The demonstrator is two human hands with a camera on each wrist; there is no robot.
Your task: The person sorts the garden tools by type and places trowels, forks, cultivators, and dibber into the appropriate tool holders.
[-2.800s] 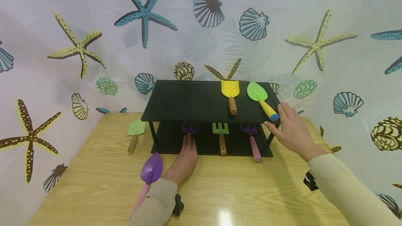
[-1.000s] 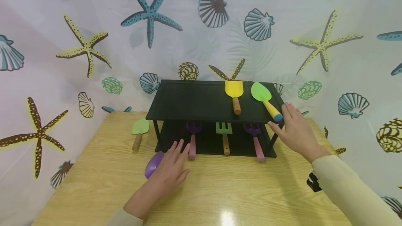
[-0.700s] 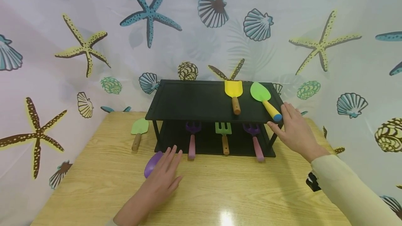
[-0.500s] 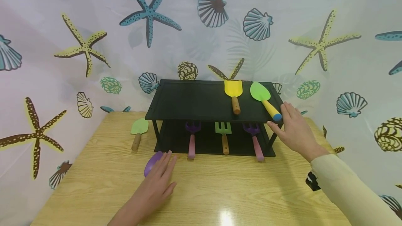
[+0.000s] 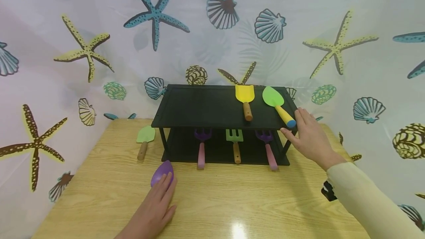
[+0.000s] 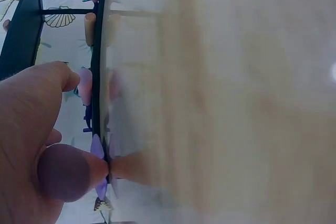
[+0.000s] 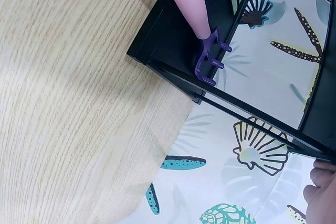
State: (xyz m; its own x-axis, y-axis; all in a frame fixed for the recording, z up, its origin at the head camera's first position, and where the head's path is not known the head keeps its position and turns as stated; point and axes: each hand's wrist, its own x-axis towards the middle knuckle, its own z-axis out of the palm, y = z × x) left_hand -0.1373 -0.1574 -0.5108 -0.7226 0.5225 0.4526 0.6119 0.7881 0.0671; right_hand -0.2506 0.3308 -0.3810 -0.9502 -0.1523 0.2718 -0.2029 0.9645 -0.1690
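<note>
My left hand [image 5: 152, 207] lies over a garden trowel with a purple blade [image 5: 161, 174], fingers straight and pointing forward; the trowel's pink handle is hidden beneath it. In the left wrist view the handle [image 6: 64, 173] shows end-on below the thumb, and the thumb stands apart from it. At the right end of a black two-tier shelf [image 5: 199, 106], my right hand [image 5: 310, 135] rests against the top tier's corner with fingers extended along the side and thumb at the front edge. Beside that hand lies a green trowel with a yellow handle [image 5: 278, 104].
A yellow shovel [image 5: 245, 99] lies on the top tier. Below are a purple fork [image 5: 201, 152], a green fork [image 5: 235, 141] and another purple fork [image 5: 270, 154], handles forward. A small green shovel [image 5: 144, 141] lies on the wooden table [image 5: 232, 198], left of the shelf.
My left hand has let go of the left purple fork on the lower tier, drawn back and moved left over the purple trowel. The right hand has stayed at the shelf corner.
</note>
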